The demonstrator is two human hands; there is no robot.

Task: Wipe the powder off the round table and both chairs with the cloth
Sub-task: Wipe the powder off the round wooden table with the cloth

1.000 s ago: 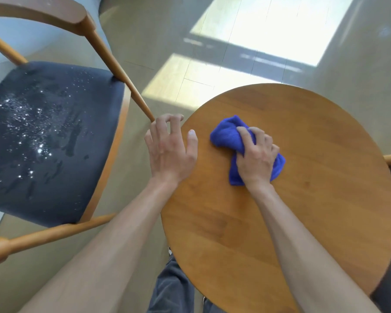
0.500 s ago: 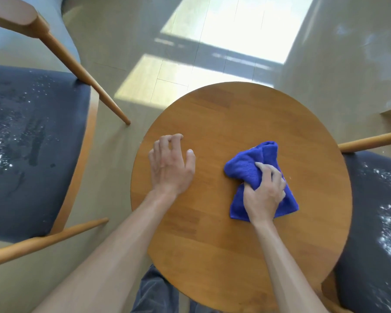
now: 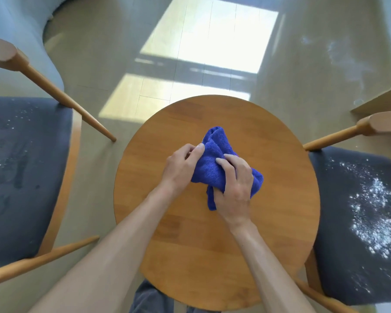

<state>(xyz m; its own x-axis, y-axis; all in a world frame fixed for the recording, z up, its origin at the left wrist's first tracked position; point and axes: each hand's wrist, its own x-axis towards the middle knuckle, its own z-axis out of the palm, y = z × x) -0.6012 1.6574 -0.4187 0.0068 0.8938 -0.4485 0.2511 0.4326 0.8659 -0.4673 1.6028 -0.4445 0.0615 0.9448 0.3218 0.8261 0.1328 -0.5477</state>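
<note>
Round brown wooden tabletop (image 3: 212,256): no powder seen | blue cloth (image 3: 212,168) at middle, held by left hand (image 3: 183,168) and right hand (image 3: 234,188) | both dark chair seats (image 3: 357,222) left powdery

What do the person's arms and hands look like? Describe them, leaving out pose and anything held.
Both forearms are bare to the bottom edge of the frame, with no sleeve in sight. The left hand and right hand wear no gloves, and no ring, watch or bracelet shows at the fingers or wrists. The nails that show look short and unpainted.
</note>
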